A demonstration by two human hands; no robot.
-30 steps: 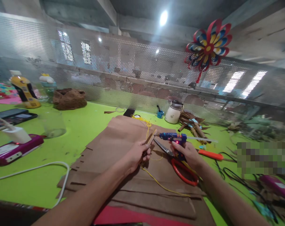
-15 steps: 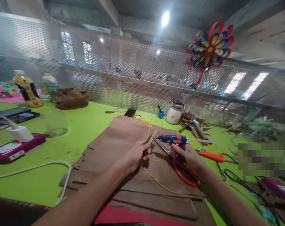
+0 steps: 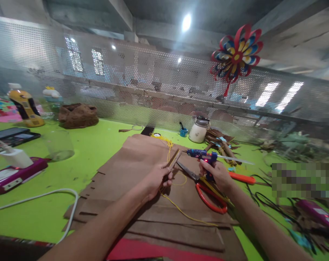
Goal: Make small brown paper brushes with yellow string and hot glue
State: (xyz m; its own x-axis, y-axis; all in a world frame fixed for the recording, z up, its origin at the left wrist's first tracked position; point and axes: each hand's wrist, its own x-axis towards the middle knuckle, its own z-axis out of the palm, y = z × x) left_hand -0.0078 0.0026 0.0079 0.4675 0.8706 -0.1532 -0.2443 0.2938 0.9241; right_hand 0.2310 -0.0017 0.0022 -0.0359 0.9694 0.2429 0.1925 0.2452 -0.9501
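My left hand (image 3: 160,177) is closed around a thin brown strip (image 3: 175,159), which looks folded or doubled and points up and away. In my right hand (image 3: 217,173) is a blue hot glue gun (image 3: 201,154) with a clear glue stick out of its back and a red light on. Its nozzle is close to the strip's upper end; whether they touch I cannot tell. Red-handled scissors (image 3: 210,198) lie beneath my right hand on brown paper sheets (image 3: 142,154). Yellow string (image 3: 186,215) trails from under my left hand across the paper.
An orange-handled tool (image 3: 242,178) and black cables (image 3: 273,203) lie at right. Behind stand a white jar (image 3: 198,131) and a blue pot (image 3: 183,132). At left are a purple power strip (image 3: 25,174), a clear cup (image 3: 58,145) and a white cable (image 3: 45,195).
The glue gun's nozzle has drawn back a little from the strip. The strip in my left hand has turned, showing more of its brown face. The view has shifted slightly.
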